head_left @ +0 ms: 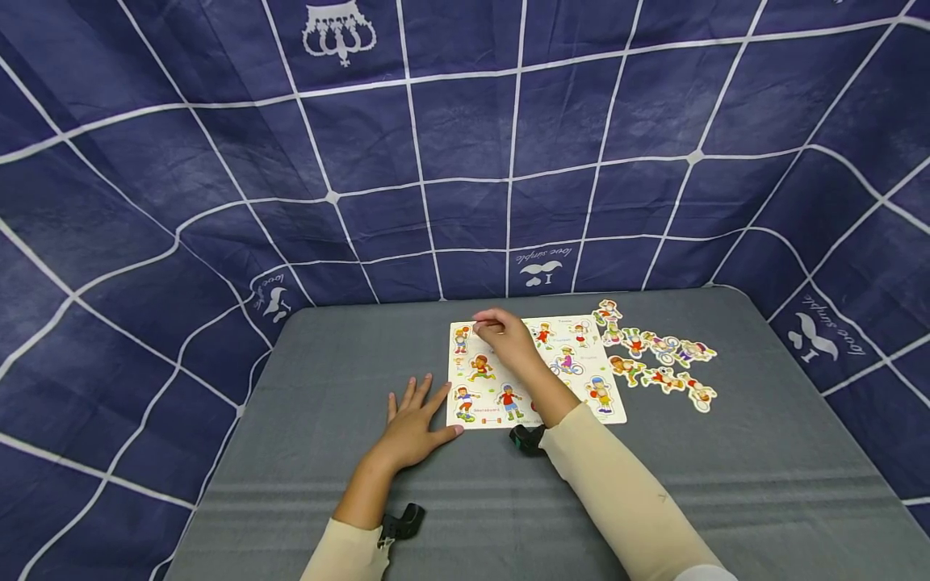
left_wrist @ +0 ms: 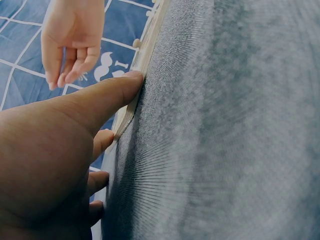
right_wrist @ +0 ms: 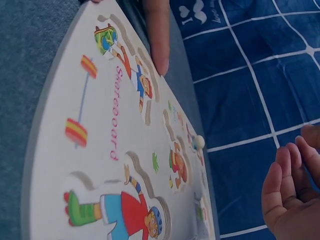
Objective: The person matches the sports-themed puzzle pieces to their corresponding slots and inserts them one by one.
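A cream wooden puzzle board [head_left: 592, 367] printed with sports figures lies on the table. My left hand [head_left: 410, 432] rests palm down at its left side, fingers spread, the thumb near the front left corner. In the left wrist view that thumb [left_wrist: 112, 92] lies along the board's edge. Above the board's far left part is my right hand [head_left: 508, 343], its fingers loosely bent. In the right wrist view the same hand [right_wrist: 295, 190] has nothing visible between its fingers. Near it, a small round knob [right_wrist: 200, 142] stands up from the board. The right forearm hides part of the board.
Several loose cut-out figure pieces [head_left: 661, 375] lie in two rough rows right of the board. Grey cloth [head_left: 349, 363] covers the table. Behind and beside it hangs a blue curtain [head_left: 465, 218] with white grid lines. Each wrist wears a black band [head_left: 403, 523].
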The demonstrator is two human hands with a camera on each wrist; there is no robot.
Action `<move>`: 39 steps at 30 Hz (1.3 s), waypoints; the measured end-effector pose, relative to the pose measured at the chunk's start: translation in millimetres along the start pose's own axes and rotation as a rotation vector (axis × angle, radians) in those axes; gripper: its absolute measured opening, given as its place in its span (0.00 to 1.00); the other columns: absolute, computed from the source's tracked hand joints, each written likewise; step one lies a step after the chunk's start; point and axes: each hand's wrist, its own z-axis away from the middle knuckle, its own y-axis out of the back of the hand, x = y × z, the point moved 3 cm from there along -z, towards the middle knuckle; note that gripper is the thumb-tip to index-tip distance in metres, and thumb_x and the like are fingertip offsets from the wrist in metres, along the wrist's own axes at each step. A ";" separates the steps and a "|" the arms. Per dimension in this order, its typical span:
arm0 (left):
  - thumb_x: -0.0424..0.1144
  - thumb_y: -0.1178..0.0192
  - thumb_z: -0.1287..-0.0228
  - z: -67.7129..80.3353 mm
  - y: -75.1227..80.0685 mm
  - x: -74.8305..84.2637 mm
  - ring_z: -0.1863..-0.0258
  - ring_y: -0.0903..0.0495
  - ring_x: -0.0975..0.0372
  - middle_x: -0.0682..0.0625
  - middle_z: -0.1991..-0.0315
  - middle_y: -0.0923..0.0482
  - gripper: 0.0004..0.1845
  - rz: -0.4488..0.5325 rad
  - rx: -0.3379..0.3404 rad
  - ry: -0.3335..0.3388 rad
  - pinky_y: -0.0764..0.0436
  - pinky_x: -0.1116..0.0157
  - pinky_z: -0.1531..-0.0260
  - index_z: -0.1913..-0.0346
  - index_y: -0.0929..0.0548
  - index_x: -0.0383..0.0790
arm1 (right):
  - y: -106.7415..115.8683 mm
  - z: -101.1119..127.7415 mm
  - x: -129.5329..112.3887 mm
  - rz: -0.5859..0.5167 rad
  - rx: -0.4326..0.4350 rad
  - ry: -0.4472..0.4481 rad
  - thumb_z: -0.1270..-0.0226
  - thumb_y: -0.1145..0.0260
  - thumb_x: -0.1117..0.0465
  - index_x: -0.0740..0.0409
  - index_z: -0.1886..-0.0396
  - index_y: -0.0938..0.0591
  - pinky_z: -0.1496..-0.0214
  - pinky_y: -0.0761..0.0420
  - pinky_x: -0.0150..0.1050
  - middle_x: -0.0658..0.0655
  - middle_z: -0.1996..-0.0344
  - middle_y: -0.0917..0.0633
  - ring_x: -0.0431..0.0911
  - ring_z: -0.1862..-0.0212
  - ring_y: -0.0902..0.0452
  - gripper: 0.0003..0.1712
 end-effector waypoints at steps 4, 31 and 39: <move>0.68 0.39 0.37 -0.5 -0.2 -0.5 0.17 0.63 0.43 0.43 0.17 0.53 0.44 -0.001 0.002 0.000 0.66 0.31 0.26 0.21 0.37 0.58 | 5.0 6.2 -0.3 0.003 0.014 0.006 0.28 0.34 0.58 0.57 0.46 0.14 0.53 0.21 0.33 0.57 0.55 0.11 0.46 0.54 0.17 0.15; 0.67 0.38 0.37 1.9 0.6 -0.4 0.17 0.63 0.43 0.43 0.17 0.53 0.44 0.003 0.007 0.000 0.67 0.31 0.26 0.21 0.38 0.57 | 51.9 45.8 4.8 -0.055 0.091 -0.031 0.29 0.33 0.56 0.56 0.47 0.15 0.53 0.21 0.27 0.58 0.56 0.14 0.39 0.58 0.18 0.15; 0.68 0.39 0.37 0.9 -0.3 -0.4 0.17 0.63 0.43 0.43 0.17 0.53 0.44 -0.005 0.010 -0.007 0.67 0.31 0.26 0.21 0.38 0.58 | 66.2 52.0 8.5 -0.056 0.112 -0.044 0.29 0.34 0.58 0.60 0.46 0.16 0.56 0.22 0.26 0.57 0.57 0.15 0.39 0.59 0.19 0.16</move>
